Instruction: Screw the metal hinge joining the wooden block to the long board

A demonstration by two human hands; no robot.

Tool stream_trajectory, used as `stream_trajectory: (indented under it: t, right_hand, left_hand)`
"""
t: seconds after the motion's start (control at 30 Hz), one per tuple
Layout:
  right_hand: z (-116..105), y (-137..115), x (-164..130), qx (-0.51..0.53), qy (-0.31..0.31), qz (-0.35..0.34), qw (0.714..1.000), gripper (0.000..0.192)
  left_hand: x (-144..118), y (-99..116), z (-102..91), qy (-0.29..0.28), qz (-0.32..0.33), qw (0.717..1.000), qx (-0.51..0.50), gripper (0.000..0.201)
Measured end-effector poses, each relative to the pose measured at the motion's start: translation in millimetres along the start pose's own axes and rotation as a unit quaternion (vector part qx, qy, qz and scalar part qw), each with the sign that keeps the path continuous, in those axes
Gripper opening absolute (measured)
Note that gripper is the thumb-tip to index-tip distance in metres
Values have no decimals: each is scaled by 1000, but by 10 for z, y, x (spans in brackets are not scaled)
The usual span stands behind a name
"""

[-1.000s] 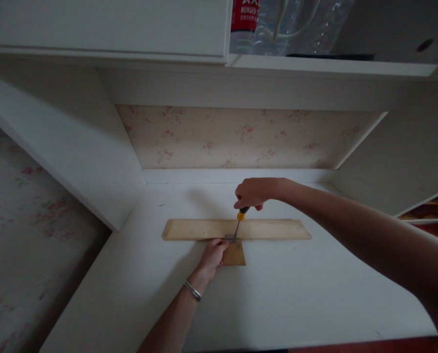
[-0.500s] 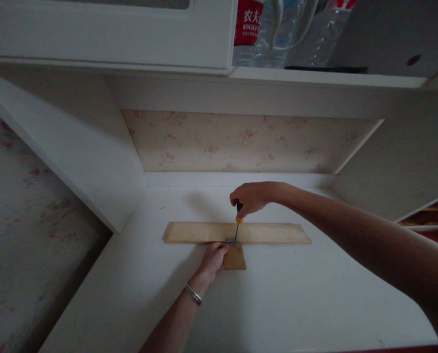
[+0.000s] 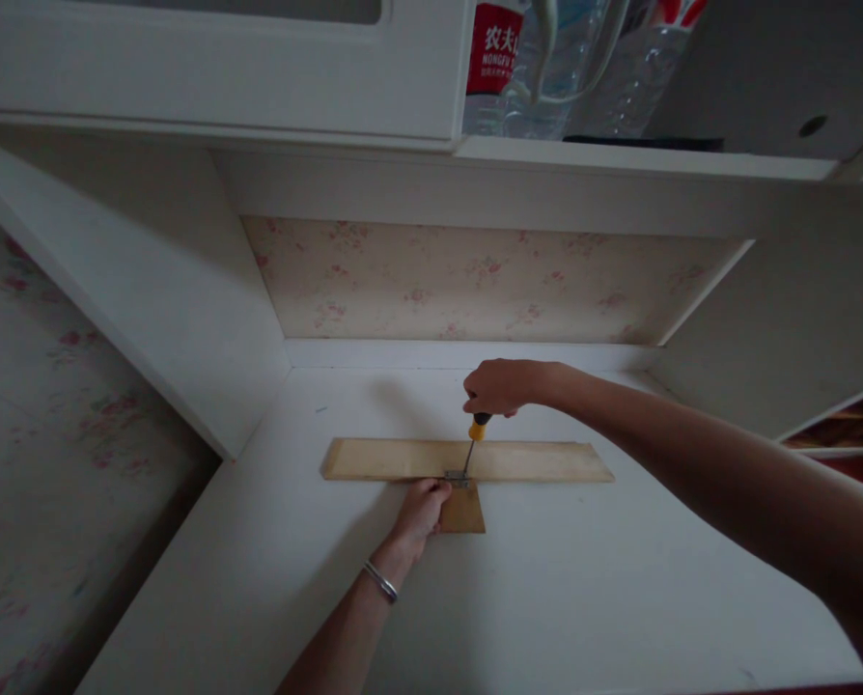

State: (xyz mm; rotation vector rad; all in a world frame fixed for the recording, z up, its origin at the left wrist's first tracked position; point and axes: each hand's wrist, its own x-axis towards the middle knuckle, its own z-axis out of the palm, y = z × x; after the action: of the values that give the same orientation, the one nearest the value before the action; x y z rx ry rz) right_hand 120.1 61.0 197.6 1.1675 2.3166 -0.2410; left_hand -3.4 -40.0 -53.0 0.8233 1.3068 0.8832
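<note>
A long pale wooden board [image 3: 533,461] lies crosswise on the white desktop. A small brown wooden board [image 3: 463,510] meets its near edge, and a metal hinge [image 3: 456,476] spans the joint. My left hand [image 3: 422,504], with a silver bangle at the wrist, is closed on the small board's left side, close to the hinge. My right hand [image 3: 500,388] is wrapped round the handle of a black and yellow screwdriver [image 3: 478,428]. The screwdriver stands slightly tilted, its tip down at the hinge. Whether a screw sits under the tip is too small to tell.
Overhead, a white cabinet [image 3: 214,77] with an open shelf holds several plastic bottles [image 3: 493,58]. White side panels [image 3: 163,270] flank the desktop [image 3: 591,589]. Flowered wallpaper [image 3: 431,280] shows behind. A small grey piece [image 3: 320,409] lies at the back left.
My right hand has shifted slightly to the right and changed its grip on the screwdriver handle, which now leans a little more to the right. My left hand and both boards stay put.
</note>
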Motion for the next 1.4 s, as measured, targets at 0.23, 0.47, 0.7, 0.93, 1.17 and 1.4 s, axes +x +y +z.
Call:
stream_trajectory:
  t: [0.23, 0.47, 0.7, 0.93, 1.17, 1.4]
  right_hand:
    - [-7, 3, -12, 15, -3, 29, 999, 51]
    - [15, 25, -2, -1, 35, -68, 997, 48]
    - [15, 31, 4, -19, 34, -60, 997, 34]
    - [22, 16, 14, -1, 13, 36, 999, 46]
    - [31, 19, -23, 24, 29, -53, 998, 50]
    - [46, 32, 5, -10, 50, -108, 993, 37]
  left_hand:
    - [-8, 3, 2, -6, 7, 1000, -5, 19]
    - [13, -33, -11, -1, 8, 1000, 0, 23]
    - [10, -34, -3, -1, 6, 1000, -4, 24]
    - [-14, -10, 1, 1, 0, 1000, -11, 24]
    - [9, -42, -10, -1, 4, 1000, -11, 25]
    - [-1, -24, -6, -1, 8, 1000, -8, 25]
